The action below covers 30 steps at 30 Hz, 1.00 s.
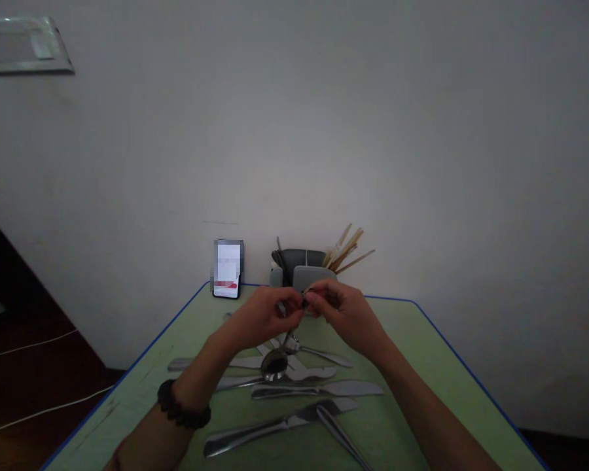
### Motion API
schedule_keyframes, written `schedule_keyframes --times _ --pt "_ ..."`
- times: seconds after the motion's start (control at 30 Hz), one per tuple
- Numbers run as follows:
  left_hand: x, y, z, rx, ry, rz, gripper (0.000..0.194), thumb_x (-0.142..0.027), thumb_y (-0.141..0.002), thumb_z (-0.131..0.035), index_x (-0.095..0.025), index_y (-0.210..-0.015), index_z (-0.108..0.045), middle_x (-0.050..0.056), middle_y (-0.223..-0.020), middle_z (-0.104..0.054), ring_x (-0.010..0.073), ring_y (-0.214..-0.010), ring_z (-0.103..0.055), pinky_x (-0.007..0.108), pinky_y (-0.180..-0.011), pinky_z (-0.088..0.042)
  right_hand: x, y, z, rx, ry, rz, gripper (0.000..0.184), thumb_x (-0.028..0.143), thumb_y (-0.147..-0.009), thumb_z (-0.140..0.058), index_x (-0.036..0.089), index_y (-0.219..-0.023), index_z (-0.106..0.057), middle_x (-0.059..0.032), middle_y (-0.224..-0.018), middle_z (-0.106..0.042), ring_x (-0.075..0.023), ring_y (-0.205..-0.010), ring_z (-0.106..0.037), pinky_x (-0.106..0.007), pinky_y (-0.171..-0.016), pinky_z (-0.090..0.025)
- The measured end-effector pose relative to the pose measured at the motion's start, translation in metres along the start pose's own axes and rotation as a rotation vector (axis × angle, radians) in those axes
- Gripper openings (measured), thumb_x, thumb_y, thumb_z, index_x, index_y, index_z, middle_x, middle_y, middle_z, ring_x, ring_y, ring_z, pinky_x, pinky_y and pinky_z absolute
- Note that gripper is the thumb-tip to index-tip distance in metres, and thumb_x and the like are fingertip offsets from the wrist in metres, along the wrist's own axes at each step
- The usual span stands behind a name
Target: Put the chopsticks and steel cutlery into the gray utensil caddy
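Note:
My left hand [269, 315] and my right hand [342, 311] meet above the table, fingertips pinched together. Between them is the end of a metal spoon [275, 365]; its bowl hangs down over the cutlery, and part of its handle is hidden behind my left fingers. A small dark spot shows at the pinch, too blurred to name. Below lie several table knives, among them a long knife [279, 424] in front and another knife [317, 390] behind it. A second spoon [324, 354] points right, and a metal handle [341, 438] lies near the front.
A grey cutlery holder [314, 273] with wooden chopsticks [346, 252] and dark utensils stands by the wall. A lit phone [227, 269] leans upright at the back left. The green table [147, 399] has a blue edge. White cables [44, 413] run at lower left.

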<state>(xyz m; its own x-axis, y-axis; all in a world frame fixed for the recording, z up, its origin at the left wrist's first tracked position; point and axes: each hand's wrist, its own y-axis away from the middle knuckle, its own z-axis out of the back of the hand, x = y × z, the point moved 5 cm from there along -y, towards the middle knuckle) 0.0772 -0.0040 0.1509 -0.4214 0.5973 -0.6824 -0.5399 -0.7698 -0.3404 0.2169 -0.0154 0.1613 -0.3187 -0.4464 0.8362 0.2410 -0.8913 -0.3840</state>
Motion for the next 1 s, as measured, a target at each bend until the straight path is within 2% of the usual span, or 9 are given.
schedule_keyframes --times 0.2,0.33,0.4,0.5,0.6,0.67,0.77,0.87,1.0 --pt "0.001 0.001 0.004 -0.041 -0.04 0.031 0.012 -0.026 -0.078 -0.055 -0.016 -0.074 -0.059 -0.001 -0.068 -0.061 0.0086 -0.056 -0.055 0.016 -0.048 -0.043 0.002 0.003 0.005 -0.011 0.027 0.001 0.016 0.032 -0.081 -0.057 0.017 -0.077 -0.059 0.0 -0.066 -0.063 -0.0107 -0.058 -0.058 -0.023 -0.057 -0.047" --pt "0.005 0.001 0.012 -0.113 0.103 0.093 0.016 -0.032 -0.077 -0.057 -0.017 -0.078 -0.054 -0.001 -0.069 -0.062 0.0101 -0.053 -0.058 0.018 -0.045 -0.046 -0.003 0.004 0.006 0.005 0.109 -0.019 0.015 0.031 -0.083 -0.055 0.016 -0.083 -0.059 -0.0023 -0.074 -0.064 -0.0124 -0.068 -0.059 -0.025 -0.063 -0.048" --pt "0.008 0.002 0.02 -0.202 0.237 0.109 0.025 -0.033 -0.074 -0.061 -0.018 -0.091 -0.05 -0.003 -0.067 -0.062 0.0116 -0.053 -0.061 0.021 -0.047 -0.05 -0.01 0.006 0.0 0.074 0.15 -0.057 0.017 0.03 -0.082 -0.056 0.015 -0.089 -0.059 -0.0048 -0.083 -0.065 -0.0137 -0.075 -0.06 -0.027 -0.068 -0.048" --pt "0.011 0.003 0.029 -0.286 0.406 0.092 0.043 -0.031 -0.072 -0.066 -0.019 -0.106 -0.043 -0.005 -0.065 -0.063 0.0134 -0.056 -0.065 0.025 -0.055 -0.055 -0.021 0.011 -0.014 0.259 0.136 -0.116 0.023 0.032 -0.082 -0.057 0.015 -0.097 -0.058 -0.006 -0.089 -0.066 -0.0147 -0.08 -0.061 -0.028 -0.072 -0.048" --pt "0.013 0.003 0.035 -0.358 0.516 0.086 0.045 -0.031 -0.069 -0.07 -0.02 -0.102 -0.041 -0.005 -0.067 -0.066 0.014 -0.058 -0.067 0.028 -0.059 -0.057 -0.027 0.016 -0.024 0.419 0.073 -0.137 0.018 0.03 -0.083 -0.055 0.016 -0.095 -0.058 -0.0028 -0.081 -0.065 -0.0135 -0.073 -0.061 -0.026 -0.066 -0.048" --pt "0.014 0.004 0.038 -0.396 0.565 0.095 0.043 -0.032 -0.067 -0.072 -0.019 -0.095 -0.041 -0.002 -0.075 -0.069 0.0145 -0.061 -0.068 0.029 -0.061 -0.058 -0.029 0.018 -0.025 0.455 0.032 -0.17 0.011 0.026 -0.084 -0.052 0.016 -0.087 -0.057 -0.001 -0.076 -0.064 -0.0121 -0.065 -0.061 -0.023 -0.059 -0.048" --pt "0.017 0.004 0.04 -0.391 0.59 0.145 0.04 -0.031 -0.064 -0.076 -0.017 -0.083 -0.043 0.001 -0.081 -0.071 0.016 -0.068 -0.069 0.031 -0.065 -0.059 -0.029 0.016 -0.019 0.439 0.036 -0.208 0.01 0.023 -0.085 -0.047 0.016 -0.081 -0.053 0.0005 -0.072 -0.062 -0.0092 -0.052 -0.058 -0.021 -0.05 -0.044" --pt "0.02 0.006 0.046 -0.402 0.574 0.21 0.038 -0.032 -0.062 -0.077 -0.016 -0.076 -0.045 0.002 -0.073 -0.071 0.0172 -0.067 -0.07 0.032 -0.068 -0.059 -0.027 0.012 -0.011 0.38 0.086 -0.179 0.01 0.024 -0.084 -0.047 0.017 -0.079 -0.052 0.0011 -0.069 -0.061 -0.0081 -0.047 -0.056 -0.02 -0.047 -0.042" --pt "0.015 0.009 0.071 -0.674 0.543 0.138 0.033 -0.033 -0.066 -0.073 -0.016 -0.075 -0.046 0.002 -0.071 -0.071 0.0174 -0.065 -0.07 0.034 -0.069 -0.06 -0.043 0.01 -0.004 0.371 0.111 -0.263 0.015 0.032 -0.085 -0.049 0.017 -0.083 -0.051 0.0002 -0.065 -0.062 -0.01 -0.048 -0.058 -0.02 -0.046 -0.044"
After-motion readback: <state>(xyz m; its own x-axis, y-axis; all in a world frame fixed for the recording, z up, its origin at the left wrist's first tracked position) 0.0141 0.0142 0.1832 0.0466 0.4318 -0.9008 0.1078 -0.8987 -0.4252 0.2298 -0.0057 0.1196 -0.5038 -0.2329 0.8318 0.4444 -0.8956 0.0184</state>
